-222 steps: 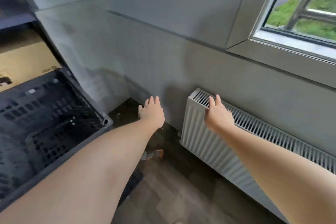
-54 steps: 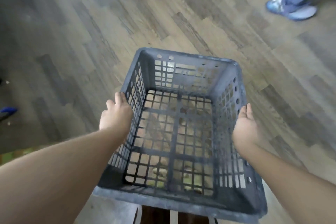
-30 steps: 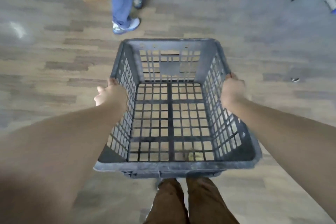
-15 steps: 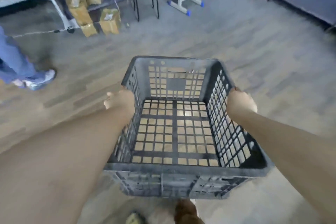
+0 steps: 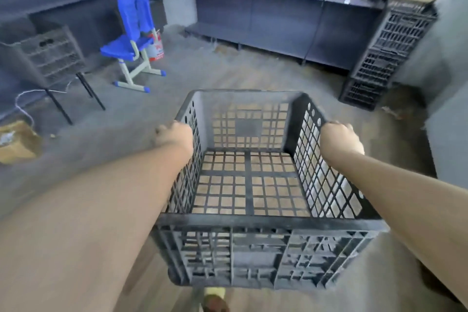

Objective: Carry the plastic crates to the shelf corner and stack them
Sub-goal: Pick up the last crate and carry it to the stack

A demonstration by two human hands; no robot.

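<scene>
I hold an empty black lattice plastic crate point(image 5: 263, 223) in front of me, above the floor. My left hand point(image 5: 174, 135) grips its left rim and my right hand point(image 5: 339, 138) grips its right rim. At the far right, a tall stack of black crates point(image 5: 387, 56) stands in the corner where the dark shelf unit point(image 5: 286, 18) meets the grey wall.
Two stacked blue chairs point(image 5: 134, 38) stand at the left, with a red and white bucket behind them. A grey crate point(image 5: 48, 53) sits on a black-legged stand at the far left, a cardboard box point(image 5: 15, 142) on the floor below. Boxes fill the upper shelves.
The view has swung up and around with the crate held in both hands. The shelf corner and crate stack have come into sight; the other person's legs have dropped out of view.
</scene>
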